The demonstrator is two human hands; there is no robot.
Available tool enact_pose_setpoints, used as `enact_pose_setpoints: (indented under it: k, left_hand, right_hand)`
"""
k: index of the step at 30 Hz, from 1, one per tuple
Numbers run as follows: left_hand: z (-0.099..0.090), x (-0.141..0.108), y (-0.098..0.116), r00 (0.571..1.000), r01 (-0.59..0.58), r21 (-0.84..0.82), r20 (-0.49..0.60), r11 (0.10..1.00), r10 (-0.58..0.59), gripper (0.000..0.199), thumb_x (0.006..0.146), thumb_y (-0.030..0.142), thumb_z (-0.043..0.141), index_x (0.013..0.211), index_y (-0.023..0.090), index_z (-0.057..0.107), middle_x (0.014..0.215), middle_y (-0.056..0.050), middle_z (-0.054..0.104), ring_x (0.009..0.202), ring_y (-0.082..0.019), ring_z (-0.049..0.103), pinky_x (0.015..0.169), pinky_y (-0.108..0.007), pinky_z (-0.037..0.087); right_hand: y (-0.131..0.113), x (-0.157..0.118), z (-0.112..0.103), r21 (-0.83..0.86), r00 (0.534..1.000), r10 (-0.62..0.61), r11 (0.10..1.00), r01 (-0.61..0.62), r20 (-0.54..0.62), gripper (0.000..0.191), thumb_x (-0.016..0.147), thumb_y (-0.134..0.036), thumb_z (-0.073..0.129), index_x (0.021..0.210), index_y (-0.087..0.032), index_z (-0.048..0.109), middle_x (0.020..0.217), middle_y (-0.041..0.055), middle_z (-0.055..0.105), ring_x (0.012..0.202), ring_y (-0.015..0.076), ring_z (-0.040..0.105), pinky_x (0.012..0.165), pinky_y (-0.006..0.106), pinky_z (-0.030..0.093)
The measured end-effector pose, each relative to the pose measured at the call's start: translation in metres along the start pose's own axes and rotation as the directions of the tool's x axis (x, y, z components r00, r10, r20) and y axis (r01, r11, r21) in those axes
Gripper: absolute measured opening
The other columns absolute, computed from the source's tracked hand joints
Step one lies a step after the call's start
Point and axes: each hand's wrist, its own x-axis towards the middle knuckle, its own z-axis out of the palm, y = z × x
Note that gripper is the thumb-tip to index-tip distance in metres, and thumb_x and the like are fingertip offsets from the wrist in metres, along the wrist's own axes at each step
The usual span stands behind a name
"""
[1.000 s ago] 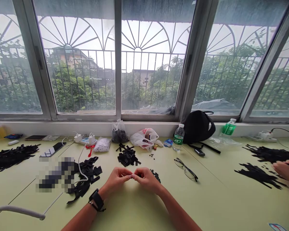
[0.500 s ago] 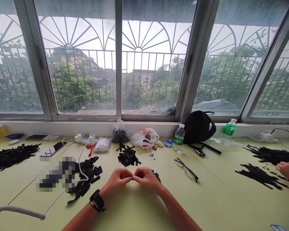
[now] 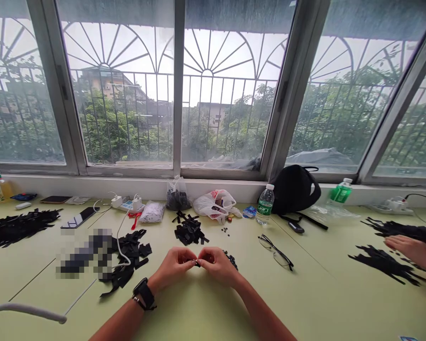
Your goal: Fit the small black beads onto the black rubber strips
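Observation:
My left hand (image 3: 172, 267) and my right hand (image 3: 219, 267) meet fingertip to fingertip above the green table (image 3: 199, 312). Both are closed in a pinch on a small black piece (image 3: 198, 264) that shows between the fingertips. Most of it is hidden, and its exact kind is unclear. Just beyond my hands lies a pile of short black strips (image 3: 190, 231). Beside my right hand, partly covered by it, is a heap of small dark round pieces (image 3: 231, 260), with several more loose pieces (image 3: 226, 230) farther back. Another pile of black strips (image 3: 128, 260) lies left of my left hand.
Eyeglasses (image 3: 276, 252) lie to the right. Along the window sill stand a water bottle (image 3: 265, 206), a black bag (image 3: 294, 189), plastic bags (image 3: 216, 204) and a power strip (image 3: 126, 204). A white cable (image 3: 118, 237) crosses the left side. A co-worker's hand (image 3: 412, 250) is over black strips at far right.
My hands stay together in nearly the same place, with slightly more of the black piece showing. The co-worker's hand has moved left over the strips. The view has shifted slightly.

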Motion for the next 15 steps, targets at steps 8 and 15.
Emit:
enact_pose_setpoints:
  k: [8,15]
  left_hand:
    - [0.0017,-0.0007,0.0062,1.0,0.018,0.031,-0.018,0.999,-0.017,0.035,0.084,0.045,0.076,0.093,0.012,0.079,0.085,-0.009,0.077,0.075,-0.02,0.066,0.066,-0.027,0.045]
    - [0.0025,-0.0009,0.0082,1.0,0.007,0.006,-0.016,1.0,-0.007,0.034,0.083,0.045,0.076,0.093,0.012,0.079,0.084,-0.008,0.076,0.073,-0.018,0.064,0.064,-0.026,0.044]
  right_hand:
    - [-0.0019,0.0004,-0.001,-0.016,0.999,0.036,0.999,-0.036,0.008,0.014,0.083,-0.027,0.065,0.08,-0.015,0.07,0.07,0.0015,0.065,0.064,0.0133,0.051,0.059,0.024,0.036]
    - [-0.0035,-0.0005,-0.0011,-0.003,0.999,0.04,0.999,-0.04,0.003,0.013,0.082,-0.025,0.063,0.079,-0.015,0.07,0.068,0.0001,0.063,0.063,0.0124,0.05,0.058,0.023,0.035]
